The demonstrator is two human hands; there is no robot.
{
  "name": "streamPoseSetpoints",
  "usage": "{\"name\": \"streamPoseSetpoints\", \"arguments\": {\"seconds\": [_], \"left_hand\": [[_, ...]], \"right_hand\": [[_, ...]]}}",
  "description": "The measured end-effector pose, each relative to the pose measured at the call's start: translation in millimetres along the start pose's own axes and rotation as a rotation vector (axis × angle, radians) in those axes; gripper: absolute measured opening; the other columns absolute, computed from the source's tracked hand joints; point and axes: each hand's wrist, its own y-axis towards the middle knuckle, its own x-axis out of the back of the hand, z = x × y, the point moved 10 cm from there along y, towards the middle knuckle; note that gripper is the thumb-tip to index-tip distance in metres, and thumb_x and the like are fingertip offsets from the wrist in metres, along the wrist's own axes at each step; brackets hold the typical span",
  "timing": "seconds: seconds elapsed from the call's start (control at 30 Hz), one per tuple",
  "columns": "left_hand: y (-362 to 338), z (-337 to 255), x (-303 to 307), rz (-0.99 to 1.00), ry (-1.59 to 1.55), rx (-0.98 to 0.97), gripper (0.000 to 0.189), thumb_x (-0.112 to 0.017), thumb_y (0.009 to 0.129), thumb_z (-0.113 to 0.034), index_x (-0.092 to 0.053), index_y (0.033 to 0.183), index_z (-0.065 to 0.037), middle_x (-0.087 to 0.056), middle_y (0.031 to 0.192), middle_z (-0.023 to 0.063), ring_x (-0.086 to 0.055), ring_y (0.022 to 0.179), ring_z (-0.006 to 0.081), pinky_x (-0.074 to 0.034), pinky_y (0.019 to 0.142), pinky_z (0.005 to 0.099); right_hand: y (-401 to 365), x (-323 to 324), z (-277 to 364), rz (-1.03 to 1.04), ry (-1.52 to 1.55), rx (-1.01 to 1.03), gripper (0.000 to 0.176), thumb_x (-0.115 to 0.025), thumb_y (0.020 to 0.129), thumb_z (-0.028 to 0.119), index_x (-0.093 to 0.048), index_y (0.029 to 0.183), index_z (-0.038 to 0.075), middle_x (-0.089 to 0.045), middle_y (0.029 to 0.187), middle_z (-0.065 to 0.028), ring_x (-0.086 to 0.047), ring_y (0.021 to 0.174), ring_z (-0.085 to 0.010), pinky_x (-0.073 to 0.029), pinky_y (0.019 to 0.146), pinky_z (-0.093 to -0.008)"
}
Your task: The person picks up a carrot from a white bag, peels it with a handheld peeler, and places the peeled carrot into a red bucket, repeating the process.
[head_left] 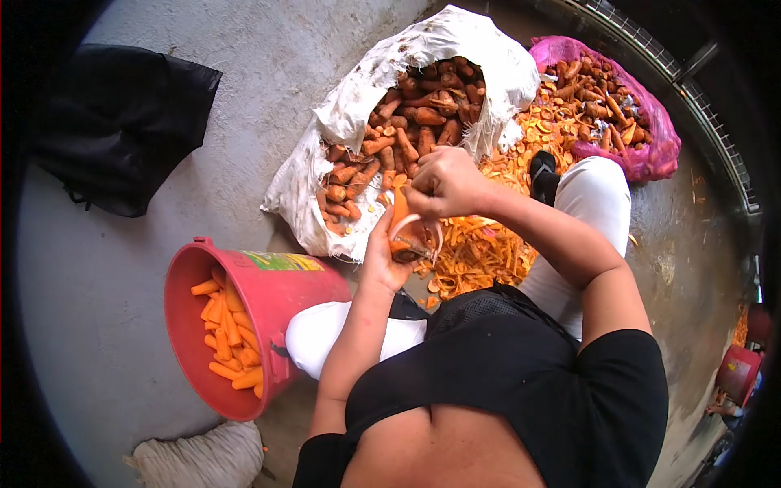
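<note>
My left hand [382,259] is wrapped round a carrot [400,213], which is held upright over the peelings. Just to its right, my right hand [449,183] is closed in a fist near the top of the carrot; what it grips is mostly hidden, with a pale curved strip showing below it. Beyond both hands lies an open white sack [321,134] full of unpeeled carrots [427,116]. A heap of orange peelings [480,254] covers the floor below and right of my hands.
A red bucket [297,289] with peeled carrots [232,333] stands at the left. Black cloth [126,122] lies upper left, a pale sack [199,457] lower left. A pink sack [659,134] of carrots is at upper right. Another red bucket [739,370] and a person's arm [720,409] show far right.
</note>
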Motion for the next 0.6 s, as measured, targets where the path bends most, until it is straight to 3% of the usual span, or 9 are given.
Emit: {"name": "streamPoseSetpoints", "arguments": {"seconds": [0.23, 0.33, 0.37, 0.4, 0.43, 0.47, 0.5, 0.57, 0.6], "left_hand": [[-14.1, -2.2, -18.3, -0.064, 0.012, -0.094, 0.035, -0.05, 0.093, -0.036, -0.057, 0.111, -0.006, -0.065, 0.095, 0.0101, -0.066, 0.083, 0.0226, -0.056, 0.069, 0.0351], [-22.6, -5.1, -23.7, 0.053, 0.163, -0.087, 0.037, -0.049, 0.094, -0.037, -0.055, 0.114, -0.007, -0.064, 0.092, 0.0097, -0.065, 0.079, 0.0219, -0.056, 0.06, 0.0347], [-26.1, -2.8, -25.4, 0.12, 0.232, -0.069, 0.037, -0.048, 0.094, -0.038, -0.054, 0.115, -0.007, -0.064, 0.09, 0.0095, -0.065, 0.077, 0.0216, -0.056, 0.057, 0.0345], [-30.8, -2.3, -23.9, -0.004, 0.278, -0.093, 0.043, -0.046, 0.095, -0.04, -0.05, 0.123, -0.008, -0.062, 0.088, 0.0098, -0.065, 0.073, 0.0208, -0.053, 0.05, 0.0333], [-30.9, 2.8, -29.5, 0.063, 0.282, -0.057, 0.045, -0.045, 0.095, -0.041, -0.048, 0.126, -0.008, -0.062, 0.088, 0.0103, -0.064, 0.073, 0.0206, -0.053, 0.05, 0.0327], [-31.1, 7.5, -34.7, 0.129, 0.284, -0.024, 0.047, -0.044, 0.095, -0.042, -0.046, 0.128, -0.008, -0.062, 0.089, 0.0107, -0.064, 0.073, 0.0204, -0.053, 0.051, 0.0322], [-32.3, 11.1, -40.7, 0.194, 0.286, 0.008, 0.049, -0.043, 0.095, -0.042, -0.045, 0.13, -0.008, -0.062, 0.089, 0.0112, -0.064, 0.073, 0.0202, -0.053, 0.051, 0.0317], [-31.1, 9.4, -43.3, 0.166, 0.271, -0.022, 0.053, -0.04, 0.096, -0.044, -0.042, 0.133, -0.006, -0.061, 0.09, 0.0118, -0.063, 0.073, 0.0205, -0.054, 0.055, 0.0325], [-28.7, 4.9, -42.3, 0.113, 0.275, -0.059, 0.053, -0.04, 0.096, -0.044, -0.042, 0.133, -0.006, -0.061, 0.09, 0.012, -0.063, 0.073, 0.0209, -0.055, 0.056, 0.0328]], "right_hand": [[-1.3, -2.7, 9.9, -0.017, -0.023, 0.096, 0.03, -0.059, 0.069, 0.017, -0.051, 0.042, 0.008, -0.049, 0.045, -0.0057, -0.051, 0.046, -0.0223, -0.04, 0.047, -0.0351], [-0.1, 4.9, -18.1, -0.058, -0.044, -0.061, 0.028, -0.058, 0.072, 0.017, -0.057, 0.045, 0.009, -0.048, 0.042, -0.0052, -0.049, 0.039, -0.0194, -0.04, 0.042, -0.0327], [1.7, 16.5, -37.9, -0.106, -0.07, -0.066, 0.032, -0.056, 0.077, 0.019, -0.061, 0.047, 0.011, -0.048, 0.039, -0.0022, -0.046, 0.034, -0.0133, -0.039, 0.038, -0.0294], [2.2, 14.0, -73.9, 0.114, -0.107, -0.357, 0.037, -0.055, 0.082, 0.021, -0.061, 0.046, 0.014, -0.049, 0.04, 0.0007, -0.045, 0.035, -0.009, -0.039, 0.038, -0.0262], [4.1, 20.6, -94.7, 0.155, -0.239, -0.432, 0.04, -0.054, 0.084, 0.024, -0.061, 0.046, 0.017, -0.051, 0.041, 0.0023, -0.043, 0.036, -0.0062, -0.039, 0.038, -0.0256], [8.3, 38.2, -78.9, -0.056, -0.527, -0.052, 0.039, -0.055, 0.085, 0.026, -0.062, 0.048, 0.016, -0.05, 0.041, -0.0001, -0.045, 0.037, -0.0097, -0.043, 0.041, -0.0299], [3.8, 35.6, -119.1, 0.095, -0.6, -0.356, 0.033, -0.055, 0.086, 0.035, -0.07, 0.059, 0.024, -0.047, 0.04, 0.0035, -0.038, 0.033, -0.0092, -0.038, 0.039, -0.0281], [-11.9, 54.5, -144.2, -0.099, -0.519, -0.598, 0.033, -0.057, 0.082, 0.039, -0.07, 0.059, 0.02, -0.053, 0.043, 0.0001, -0.045, 0.034, -0.0139, -0.042, 0.042, -0.0304], [-10.2, 60.1, -137.7, -0.174, -0.547, -0.578, 0.037, -0.056, 0.08, 0.042, -0.069, 0.058, 0.015, -0.057, 0.045, -0.0036, -0.049, 0.035, -0.0161, -0.044, 0.043, -0.0304]]}}
